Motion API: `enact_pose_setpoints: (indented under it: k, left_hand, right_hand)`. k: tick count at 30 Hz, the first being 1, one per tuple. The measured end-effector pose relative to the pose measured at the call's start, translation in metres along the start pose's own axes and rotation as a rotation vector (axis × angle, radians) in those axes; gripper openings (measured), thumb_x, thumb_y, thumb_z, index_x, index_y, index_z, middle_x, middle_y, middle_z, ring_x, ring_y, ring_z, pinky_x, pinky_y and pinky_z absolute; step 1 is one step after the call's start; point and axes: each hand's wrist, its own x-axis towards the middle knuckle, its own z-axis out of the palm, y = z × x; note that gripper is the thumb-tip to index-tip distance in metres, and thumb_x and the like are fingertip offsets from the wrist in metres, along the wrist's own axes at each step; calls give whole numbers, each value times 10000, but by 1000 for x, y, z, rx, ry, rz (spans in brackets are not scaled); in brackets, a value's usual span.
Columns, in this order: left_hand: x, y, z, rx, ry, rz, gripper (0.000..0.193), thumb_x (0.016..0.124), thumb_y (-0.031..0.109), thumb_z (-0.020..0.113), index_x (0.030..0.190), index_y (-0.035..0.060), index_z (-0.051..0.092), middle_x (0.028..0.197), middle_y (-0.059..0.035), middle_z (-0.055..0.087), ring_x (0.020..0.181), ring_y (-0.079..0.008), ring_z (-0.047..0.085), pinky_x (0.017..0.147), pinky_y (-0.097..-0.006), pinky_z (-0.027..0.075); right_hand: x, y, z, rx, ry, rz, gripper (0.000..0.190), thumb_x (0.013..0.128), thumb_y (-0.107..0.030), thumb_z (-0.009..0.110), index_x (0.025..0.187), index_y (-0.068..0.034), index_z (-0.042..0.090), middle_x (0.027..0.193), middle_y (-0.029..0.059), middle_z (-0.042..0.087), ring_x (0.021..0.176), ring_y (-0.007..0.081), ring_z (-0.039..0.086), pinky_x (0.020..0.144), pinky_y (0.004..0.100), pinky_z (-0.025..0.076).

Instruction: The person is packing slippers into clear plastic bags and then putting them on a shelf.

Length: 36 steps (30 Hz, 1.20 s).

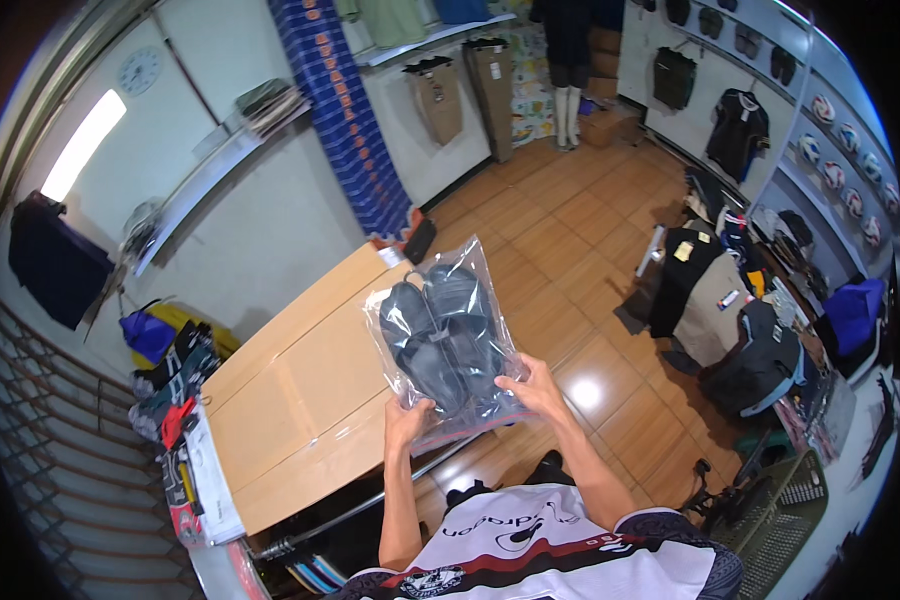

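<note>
A pair of black sandals or slippers [439, 330] lies inside a clear plastic bag [480, 259], soles and straps pressed against the film. My left hand [406, 421] grips the bag's near left side, thumb on top. On its right side, my right hand [534, 385] pinches the plastic with the thumb over the front. Along the bag's near edge runs a red strip [469, 435]. The bag is held up in front of me, partly over the right end of a light wooden tabletop [292, 382]. My fingers beneath the bag are hidden.
Clothes crowd a display [709, 300] on the right, beside a green perforated basket [776, 517]. A metal rail [345, 517] runs along the table's near side. Folded clothes [180, 375] lie beyond its left end. Tiled floor [540, 255] stretches ahead towards hanging trousers [435, 97].
</note>
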Motion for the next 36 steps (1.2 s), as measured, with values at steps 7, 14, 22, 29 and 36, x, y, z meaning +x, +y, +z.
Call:
enact_pose_setpoints:
  k: [7,14,22,29,36]
  left_hand:
    - [6,11,149,23,-124,128,647,742,54,779,1313,-119,530,1037,-120,669,921,-172,643,794,-292,527]
    - [22,49,270,78,-437,137,630,749,83,823,1283,-113,554,1123,-151,665,997,-211,649,888,-328,515]
    - [70,78,355,47,-565,177,526,739,62,828,1193,-89,611,1073,-129,686,946,-195,655,847,-327,524]
    - [162,98,400,26,-604,156,622,728,70,841,1259,-96,563,1133,-136,654,1019,-199,626,891,-328,502]
    - [270,142,414,12,-518,133,742,728,57,854,1343,-141,490,1132,-119,638,996,-174,613,894,-314,507]
  right_hand:
    - [-36,-21,-139,35,273,-72,498,793,-31,796,1249,33,605,1069,67,691,921,145,632,827,303,515]
    - [-61,-10,-237,39,554,-70,463,802,-24,783,1227,19,604,1007,44,676,852,102,621,742,264,519]
    - [-31,-13,-295,128,699,-63,493,808,-9,776,1261,18,585,974,50,668,806,92,618,674,249,525]
    - [65,-30,-337,25,711,-132,469,782,15,789,1220,1,624,969,43,686,852,116,641,791,277,529]
    - [204,-56,-360,57,570,-73,438,763,21,797,1170,-18,639,945,29,679,865,112,638,794,281,524]
